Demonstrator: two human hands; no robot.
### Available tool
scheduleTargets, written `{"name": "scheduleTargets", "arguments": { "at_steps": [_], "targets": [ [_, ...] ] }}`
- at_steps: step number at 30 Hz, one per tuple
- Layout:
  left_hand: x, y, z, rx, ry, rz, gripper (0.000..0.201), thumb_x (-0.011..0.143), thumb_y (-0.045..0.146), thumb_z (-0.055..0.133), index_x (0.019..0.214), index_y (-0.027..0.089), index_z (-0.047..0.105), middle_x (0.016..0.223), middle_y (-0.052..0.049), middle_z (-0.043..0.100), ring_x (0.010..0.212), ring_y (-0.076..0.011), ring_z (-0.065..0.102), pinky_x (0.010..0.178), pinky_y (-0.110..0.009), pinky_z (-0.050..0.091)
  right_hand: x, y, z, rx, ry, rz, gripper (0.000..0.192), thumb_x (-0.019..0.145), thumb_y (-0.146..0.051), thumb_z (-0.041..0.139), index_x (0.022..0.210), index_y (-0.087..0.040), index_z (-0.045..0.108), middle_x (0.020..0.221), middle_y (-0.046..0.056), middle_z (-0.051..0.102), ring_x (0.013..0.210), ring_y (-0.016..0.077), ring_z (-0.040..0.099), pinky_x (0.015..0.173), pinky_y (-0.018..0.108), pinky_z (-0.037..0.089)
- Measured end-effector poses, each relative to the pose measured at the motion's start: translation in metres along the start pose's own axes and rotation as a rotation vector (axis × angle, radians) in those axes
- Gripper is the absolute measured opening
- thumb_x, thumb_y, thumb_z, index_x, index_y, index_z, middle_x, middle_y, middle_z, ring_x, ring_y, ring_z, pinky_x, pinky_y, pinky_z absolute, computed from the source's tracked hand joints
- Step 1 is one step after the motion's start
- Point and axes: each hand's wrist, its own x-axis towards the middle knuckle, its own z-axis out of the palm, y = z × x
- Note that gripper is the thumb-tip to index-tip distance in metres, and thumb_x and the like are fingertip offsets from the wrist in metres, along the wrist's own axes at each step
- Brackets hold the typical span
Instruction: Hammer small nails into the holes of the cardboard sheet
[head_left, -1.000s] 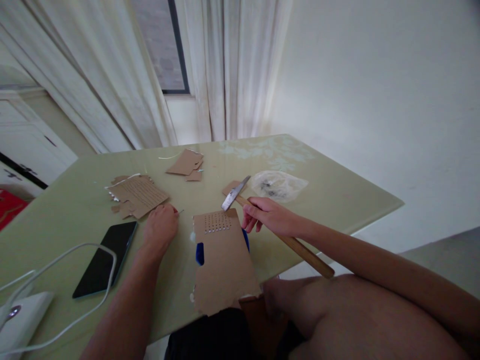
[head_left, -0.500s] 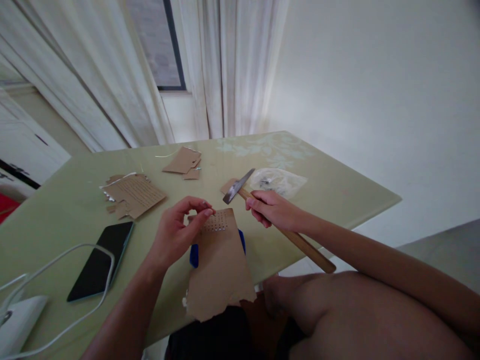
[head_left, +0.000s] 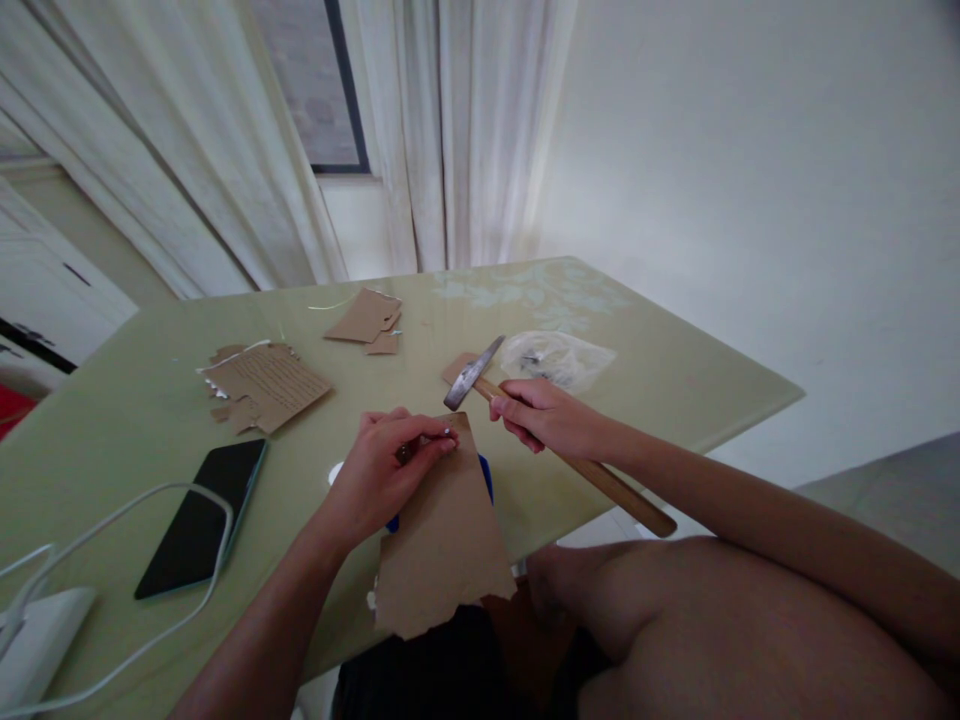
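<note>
At table (head_left: 675,390) front edge: cardboard sheet (head_left: 442,540) flat, overhanging | left hand (head_left: 382,470) pinches small nail (head_left: 448,432) upright at sheet's far end | right hand (head_left: 544,415) grips hammer (head_left: 480,375), head just above | judged: nail placed, strike pending.

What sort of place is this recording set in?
Most likely a room in a home: a glass-topped table by a curtained window, a phone lying on it, white cabinets at the left.
</note>
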Motion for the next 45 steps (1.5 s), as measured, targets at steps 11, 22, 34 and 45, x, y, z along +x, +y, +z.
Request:
{"name": "scheduleTargets", "arguments": {
  "at_steps": [11, 22, 34, 45],
  "targets": [
    [-0.002, 0.001, 0.002, 0.062, 0.013, 0.039, 0.019, 0.103, 0.042, 0.069, 0.101, 0.03, 0.084, 0.082, 0.001, 0.08, 0.075, -0.0202, 0.067, 0.088, -0.041, 0.041, -0.002, -0.002, 0.0, -0.029, -0.008, 0.01, 0.034, 0.109, -0.048, 0.053, 0.093, -0.019, 0.062, 0.063, -0.005, 0.055, 0.048, 0.0101, 0.051, 0.05, 0.024, 0.04],
    [-0.001, 0.001, 0.003, 0.076, 0.009, 0.046, 0.024, 0.104, 0.044, 0.065, 0.099, 0.029, 0.083, 0.08, 0.0, 0.079, 0.075, -0.0205, 0.066, 0.087, -0.041, 0.042, -0.011, -0.018, -0.009, -0.179, -0.016, -0.042, 0.033, 0.111, -0.044, 0.052, 0.093, -0.019, 0.063, 0.06, -0.004, 0.058, 0.049, 0.012, 0.053, 0.052, 0.026, 0.042],
    [-0.002, 0.0, 0.005, 0.126, -0.03, 0.073, 0.024, 0.106, 0.04, 0.063, 0.097, 0.028, 0.082, 0.091, -0.002, 0.084, 0.085, -0.0235, 0.069, 0.087, -0.043, 0.041, -0.031, -0.065, -0.02, -0.619, -0.068, -0.233, 0.036, 0.112, -0.04, 0.054, 0.08, -0.023, 0.051, 0.067, -0.001, 0.053, 0.064, 0.0172, 0.051, 0.066, 0.034, 0.029],
    [-0.003, 0.004, 0.006, 0.142, -0.049, 0.112, 0.018, 0.105, 0.033, 0.067, 0.095, 0.029, 0.082, 0.097, 0.0, 0.082, 0.091, -0.0236, 0.071, 0.087, -0.042, 0.038, -0.032, -0.068, -0.019, -0.713, -0.039, -0.228, 0.039, 0.113, -0.041, 0.053, 0.079, -0.023, 0.051, 0.066, 0.0, 0.051, 0.064, 0.0178, 0.047, 0.065, 0.035, 0.026]
  ]
}}
